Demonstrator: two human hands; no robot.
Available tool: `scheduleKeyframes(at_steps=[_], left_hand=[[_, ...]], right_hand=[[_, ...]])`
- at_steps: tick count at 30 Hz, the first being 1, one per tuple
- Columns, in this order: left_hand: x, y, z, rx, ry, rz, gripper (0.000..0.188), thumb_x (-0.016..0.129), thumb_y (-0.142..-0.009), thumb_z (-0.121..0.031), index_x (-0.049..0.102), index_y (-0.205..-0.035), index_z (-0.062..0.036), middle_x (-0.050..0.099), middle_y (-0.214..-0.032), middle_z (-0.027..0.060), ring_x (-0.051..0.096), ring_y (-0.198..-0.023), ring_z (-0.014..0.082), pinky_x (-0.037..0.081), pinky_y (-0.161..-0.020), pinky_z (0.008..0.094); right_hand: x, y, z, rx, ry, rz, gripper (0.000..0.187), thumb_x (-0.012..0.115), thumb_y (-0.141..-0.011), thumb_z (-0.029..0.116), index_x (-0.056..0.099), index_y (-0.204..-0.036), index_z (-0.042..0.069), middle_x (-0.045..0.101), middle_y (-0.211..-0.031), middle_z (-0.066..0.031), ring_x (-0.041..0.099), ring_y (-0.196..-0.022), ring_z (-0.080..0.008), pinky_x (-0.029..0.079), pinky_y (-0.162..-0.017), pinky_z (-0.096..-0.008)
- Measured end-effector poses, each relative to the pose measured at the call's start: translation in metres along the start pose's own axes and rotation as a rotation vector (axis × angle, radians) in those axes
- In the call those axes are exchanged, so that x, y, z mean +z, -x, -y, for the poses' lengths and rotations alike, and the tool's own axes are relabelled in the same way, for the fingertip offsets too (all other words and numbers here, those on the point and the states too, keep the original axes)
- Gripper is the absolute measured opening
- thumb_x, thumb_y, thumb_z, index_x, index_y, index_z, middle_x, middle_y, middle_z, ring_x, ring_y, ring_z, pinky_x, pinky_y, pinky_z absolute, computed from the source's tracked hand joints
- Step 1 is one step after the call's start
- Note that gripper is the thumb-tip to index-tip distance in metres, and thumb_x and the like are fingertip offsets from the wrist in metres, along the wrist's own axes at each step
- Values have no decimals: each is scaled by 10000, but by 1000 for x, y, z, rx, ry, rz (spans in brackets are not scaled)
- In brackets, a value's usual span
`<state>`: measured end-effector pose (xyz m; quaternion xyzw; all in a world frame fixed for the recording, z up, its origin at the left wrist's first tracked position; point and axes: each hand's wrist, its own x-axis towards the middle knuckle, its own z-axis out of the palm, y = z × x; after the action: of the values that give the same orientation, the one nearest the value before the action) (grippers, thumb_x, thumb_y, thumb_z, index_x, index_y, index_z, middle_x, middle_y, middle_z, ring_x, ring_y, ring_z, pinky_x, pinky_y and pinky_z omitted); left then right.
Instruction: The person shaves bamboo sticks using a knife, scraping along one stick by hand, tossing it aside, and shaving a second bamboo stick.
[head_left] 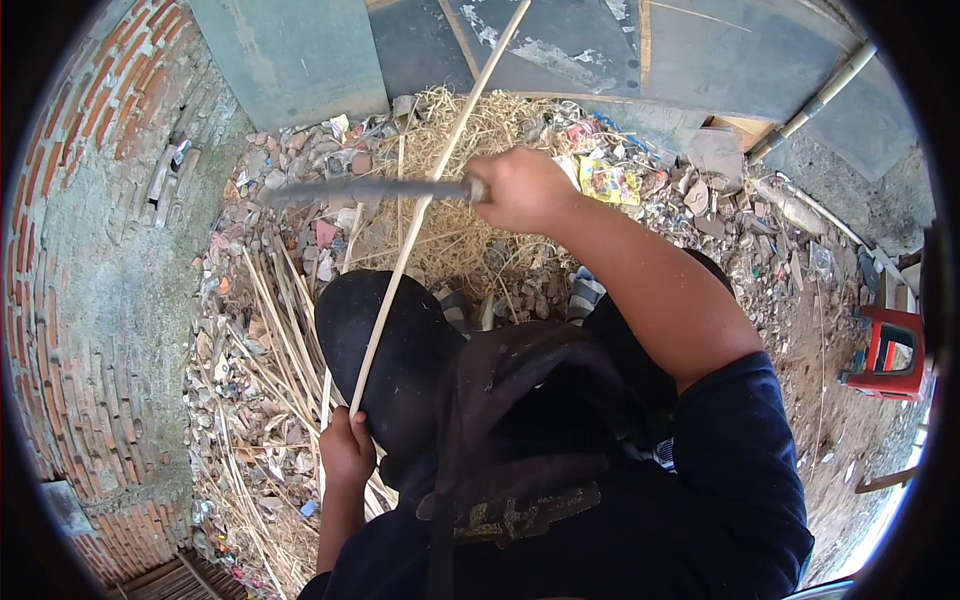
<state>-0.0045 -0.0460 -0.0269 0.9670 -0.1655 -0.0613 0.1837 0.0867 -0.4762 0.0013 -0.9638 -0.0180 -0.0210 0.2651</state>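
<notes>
We are clenching a knife (350,189) in our right hand (525,190), pinching a pale strip (406,250) in our left hand (348,452), the knife crossing the strip

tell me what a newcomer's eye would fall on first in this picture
Probably the long pale strip, slanting from the left grip at lower left up to the picture's top edge. Next would come the blurred bladed tool in the right grip, crossing the strip above centre, though whether it touches is hard to tell. The red stool then stands out at the far right.
</notes>
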Motion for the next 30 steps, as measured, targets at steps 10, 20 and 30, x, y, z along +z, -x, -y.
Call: scheduleKeyframes(at_steps=[10, 20, 30], left_hand=[[0, 0, -1, 10, -44, -36, 346, 468, -1035, -271, 471, -812, -6, 526, -583, 234, 559, -575, 481, 385, -510, 512], [-10, -8, -6, -1, -62, 20, 370, 473, -1033, -272, 477, -789, 6, 530, -591, 244, 571, -604, 493, 397, -532, 526], [-16, -11, -2, 21, 17, 38, 417, 403, -1061, -315, 501, -816, 7, 513, -605, 240, 547, -599, 480, 391, -540, 492]], right_hand=[[1, -4, -1, 81, 48, 48, 176, 640, -812, 227, 693, -958, 145, 710, -871, -98, 703, -886, -290, 567, -801, -446], [-5, -14, -44, 274, 5, -35, 206, 618, -853, 235, 702, -1011, 131, 714, -932, -118, 699, -932, -292, 555, -856, -459], [1, -10, -16, 21, 43, 58, 170, 652, -795, 205, 686, -948, 141, 713, -873, -98, 701, -881, -329, 559, -796, -474]])
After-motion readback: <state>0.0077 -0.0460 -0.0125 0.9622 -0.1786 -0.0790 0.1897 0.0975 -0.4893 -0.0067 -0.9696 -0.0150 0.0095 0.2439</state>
